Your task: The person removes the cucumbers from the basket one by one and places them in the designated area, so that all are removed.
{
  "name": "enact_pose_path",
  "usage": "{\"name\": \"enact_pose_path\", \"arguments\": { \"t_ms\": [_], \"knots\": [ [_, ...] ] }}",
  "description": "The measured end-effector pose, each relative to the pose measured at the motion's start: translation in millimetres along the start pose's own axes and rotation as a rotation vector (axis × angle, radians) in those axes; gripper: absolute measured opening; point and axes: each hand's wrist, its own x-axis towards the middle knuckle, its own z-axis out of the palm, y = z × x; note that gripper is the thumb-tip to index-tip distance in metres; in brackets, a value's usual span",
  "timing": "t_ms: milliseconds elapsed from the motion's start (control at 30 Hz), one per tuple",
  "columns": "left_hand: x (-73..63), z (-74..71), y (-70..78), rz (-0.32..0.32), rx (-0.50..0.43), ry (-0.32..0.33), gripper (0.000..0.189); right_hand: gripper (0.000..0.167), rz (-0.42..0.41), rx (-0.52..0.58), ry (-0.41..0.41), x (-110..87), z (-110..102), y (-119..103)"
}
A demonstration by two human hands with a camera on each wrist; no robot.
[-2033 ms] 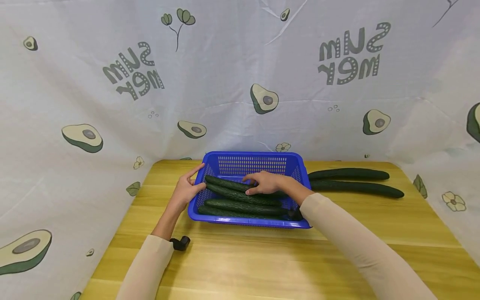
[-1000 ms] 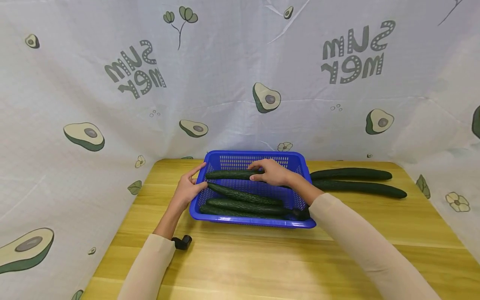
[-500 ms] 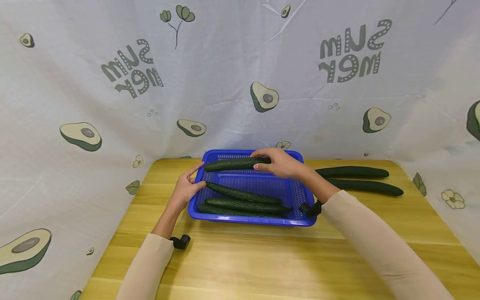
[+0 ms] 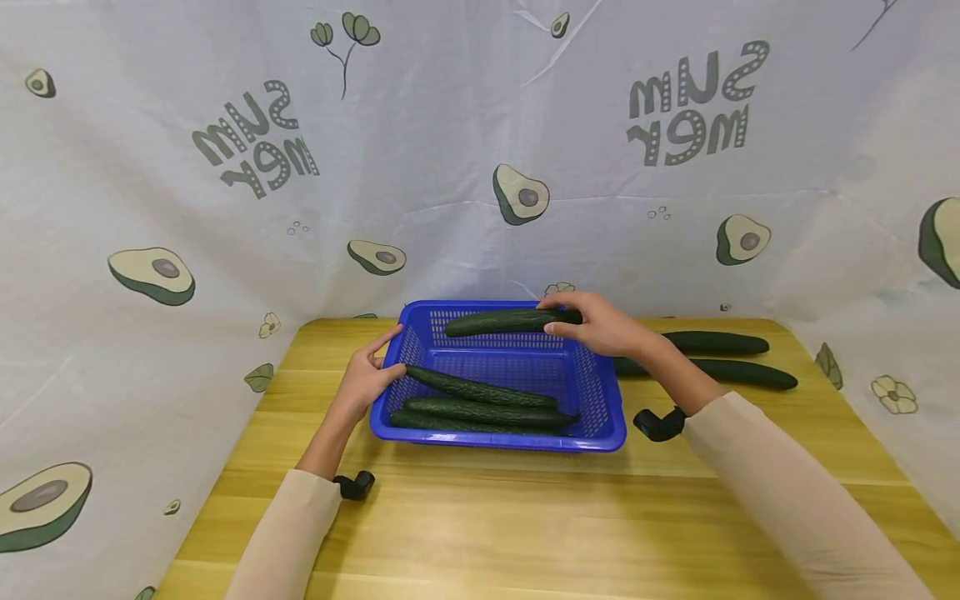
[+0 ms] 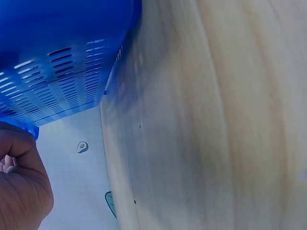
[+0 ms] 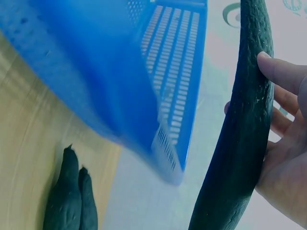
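My right hand (image 4: 600, 323) grips a long dark green cucumber (image 4: 498, 322) between thumb and fingers, raised over the back of the blue plastic basket (image 4: 498, 444). In the right wrist view the cucumber (image 6: 240, 129) is clear of the basket's side, with the thumb on one face and fingertips showing behind it. At the basket's left rim, my left hand (image 4: 363, 383) holds on with thumb and fingers; in the left wrist view its fingers are partly out of frame. Three cucumbers (image 4: 487, 412) lie along the front of the basket floor.
Two more cucumbers (image 4: 738, 373) lie side by side on the wooden table (image 4: 480, 525), right of the basket. A white cloth (image 4: 442, 150) printed with avocados hangs behind and at both sides. Black wrist cameras (image 4: 660, 425) stick out from both wrists.
My right hand has picked a cucumber out of the basket's pile, lifted it toward the back and carried it to the right. My left hand has stayed on the rim.
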Motion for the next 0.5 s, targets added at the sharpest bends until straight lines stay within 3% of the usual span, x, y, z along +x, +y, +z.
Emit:
{"name": "enact_pose_path", "arguments": {
  "t_ms": [500],
  "knots": [
    [1.8, -2.0, -3.0, 0.009, -0.008, 0.001, 0.078, 0.047, 0.095, -0.031, 0.029, -42.3, -20.8, 14.2]
  ]
}}
